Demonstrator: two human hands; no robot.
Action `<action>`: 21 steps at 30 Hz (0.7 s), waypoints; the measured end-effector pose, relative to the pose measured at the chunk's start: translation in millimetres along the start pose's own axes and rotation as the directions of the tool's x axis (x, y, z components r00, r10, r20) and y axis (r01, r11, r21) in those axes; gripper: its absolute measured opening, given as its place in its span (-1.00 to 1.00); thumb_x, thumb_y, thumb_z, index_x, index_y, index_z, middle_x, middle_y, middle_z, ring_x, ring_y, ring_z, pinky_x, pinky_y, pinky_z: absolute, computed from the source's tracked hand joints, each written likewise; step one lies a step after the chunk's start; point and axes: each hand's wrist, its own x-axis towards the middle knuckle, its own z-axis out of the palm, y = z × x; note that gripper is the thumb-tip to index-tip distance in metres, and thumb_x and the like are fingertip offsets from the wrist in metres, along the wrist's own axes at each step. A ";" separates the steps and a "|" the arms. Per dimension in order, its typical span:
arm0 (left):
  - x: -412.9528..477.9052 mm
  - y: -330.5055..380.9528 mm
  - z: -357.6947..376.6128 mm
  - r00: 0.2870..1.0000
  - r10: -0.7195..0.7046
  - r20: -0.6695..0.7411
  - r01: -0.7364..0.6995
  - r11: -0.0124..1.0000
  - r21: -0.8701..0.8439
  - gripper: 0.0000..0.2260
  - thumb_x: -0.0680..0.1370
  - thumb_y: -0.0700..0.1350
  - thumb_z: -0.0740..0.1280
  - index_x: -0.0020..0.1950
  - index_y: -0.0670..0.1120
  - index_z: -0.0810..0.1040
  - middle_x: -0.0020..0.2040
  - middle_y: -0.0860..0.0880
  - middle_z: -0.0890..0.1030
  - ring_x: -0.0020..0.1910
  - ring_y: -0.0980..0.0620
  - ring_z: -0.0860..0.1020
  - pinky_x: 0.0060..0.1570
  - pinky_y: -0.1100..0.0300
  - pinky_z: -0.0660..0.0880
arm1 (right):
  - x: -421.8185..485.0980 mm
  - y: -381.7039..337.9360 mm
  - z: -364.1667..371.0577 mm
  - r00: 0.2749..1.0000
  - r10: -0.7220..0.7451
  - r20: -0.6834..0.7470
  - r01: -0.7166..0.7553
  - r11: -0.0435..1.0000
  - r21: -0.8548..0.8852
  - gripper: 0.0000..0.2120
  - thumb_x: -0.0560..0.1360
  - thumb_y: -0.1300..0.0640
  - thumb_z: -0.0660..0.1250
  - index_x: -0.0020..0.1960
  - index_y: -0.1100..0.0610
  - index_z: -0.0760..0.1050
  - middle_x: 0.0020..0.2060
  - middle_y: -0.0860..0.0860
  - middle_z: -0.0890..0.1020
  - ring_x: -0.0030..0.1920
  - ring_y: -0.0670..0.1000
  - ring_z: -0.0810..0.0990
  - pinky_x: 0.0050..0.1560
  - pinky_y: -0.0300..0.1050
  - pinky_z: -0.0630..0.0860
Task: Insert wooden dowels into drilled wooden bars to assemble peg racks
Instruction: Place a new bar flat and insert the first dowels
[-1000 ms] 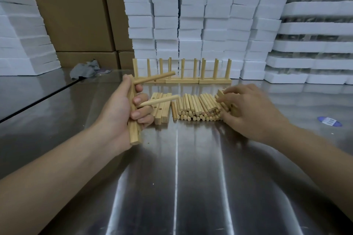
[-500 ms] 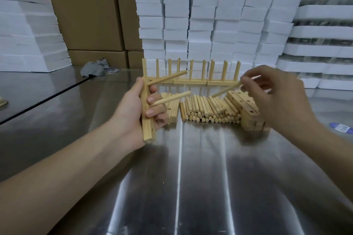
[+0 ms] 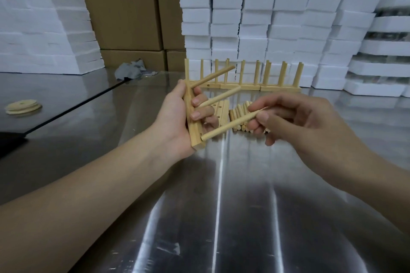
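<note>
Dowel (image 3: pixel 230 125) is pinched in the right hand's (image 3: pixel 299 122) fingers (image 3: pixel 266 103), its tip at the bar's (image 3: pixel 194 126) lowest hole, toward 8 o'clock from that hand. The left hand (image 3: pixel 175 117) grips the bar upright above the table (image 3: pixel 221 217). The tip seems barely entered, so align it parallel with the seated dowels (image 3: pixel 213 76) at 12 o'clock and push straight while bracing the bar.

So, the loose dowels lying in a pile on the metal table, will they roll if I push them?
Probably yes: the dowels are round and the table looks smooth and shiny, so they may roll sideways. They seem stiff and light: the right hand pinches one by fingertips.
</note>
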 end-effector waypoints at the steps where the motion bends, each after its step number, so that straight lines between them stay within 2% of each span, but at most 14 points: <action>1: 0.3 -0.4 0.3 1.000 -0.001 0.009 0.001 1.000 0.012 -0.57 0.72 0.26 0.15 -0.14 -0.02 0.49 -0.40 0.08 0.31 -0.59 0.14 0.27 -0.39 0.25 0.29 | -0.2 -0.5 -0.2 1.000 -0.013 -0.004 0.013 1.000 -0.006 -0.84 0.62 0.37 0.34 0.10 0.21 0.66 -0.16 0.16 0.76 -0.15 0.03 0.71 -0.21 -0.17 0.62; 8: -1.6 -2.5 2.7 0.999 -0.011 0.038 0.010 1.000 0.027 -0.56 0.72 0.27 0.16 -0.14 -0.03 0.49 -0.39 0.07 0.31 -0.59 0.14 0.27 -0.43 0.25 0.30 | -1.3 2.2 -1.8 0.998 -0.051 0.023 0.053 0.994 -0.095 -0.87 0.60 0.33 0.38 0.08 0.17 0.67 -0.16 0.11 0.77 -0.13 0.05 0.74 -0.17 -0.17 0.64; 13: -2.4 -1.4 2.9 1.000 0.014 0.006 -0.014 1.000 0.025 -0.57 0.71 0.27 0.17 -0.15 -0.02 0.50 -0.39 0.07 0.30 -0.59 0.15 0.25 -0.41 0.27 0.28 | -3.3 -0.2 0.0 0.996 -0.040 0.081 0.050 0.990 -0.134 -0.86 0.57 0.15 0.41 0.08 0.14 0.68 -0.14 0.06 0.78 -0.10 0.06 0.77 -0.18 -0.18 0.65; 16: -3.2 -3.3 3.0 0.999 0.027 0.019 -0.027 0.999 0.033 -0.59 0.71 0.27 0.18 -0.13 -0.01 0.50 -0.39 0.07 0.31 -0.59 0.15 0.25 -0.39 0.26 0.27 | -3.7 0.1 -0.6 0.997 -0.007 0.078 0.021 0.983 -0.184 -0.79 0.58 0.01 0.38 -0.02 0.14 0.68 -0.20 0.04 0.77 -0.21 0.00 0.74 -0.23 -0.20 0.63; 18: -4.4 -5.2 4.6 0.996 0.073 0.043 -0.076 0.993 0.093 -0.59 0.71 0.28 0.17 -0.11 0.00 0.48 -0.40 0.07 0.30 -0.59 0.14 0.23 -0.39 0.24 0.27 | -4.0 2.1 0.1 0.993 0.070 0.091 -0.048 0.973 -0.226 -0.68 0.60 -0.11 0.33 -0.13 0.11 0.68 -0.30 0.06 0.74 -0.33 -0.03 0.68 -0.31 -0.22 0.58; 21: -6.4 -7.9 7.3 0.960 0.242 0.140 -0.276 0.906 0.321 -0.59 0.73 0.28 0.11 -0.05 -0.02 0.44 -0.38 0.08 0.29 -0.58 0.12 0.19 -0.34 0.16 0.15 | -5.0 7.5 5.1 0.937 0.329 0.119 -0.288 0.917 -0.275 -0.51 0.66 -0.20 0.23 -0.30 0.03 0.63 -0.48 0.00 0.59 -0.48 -0.08 0.50 -0.44 -0.28 0.43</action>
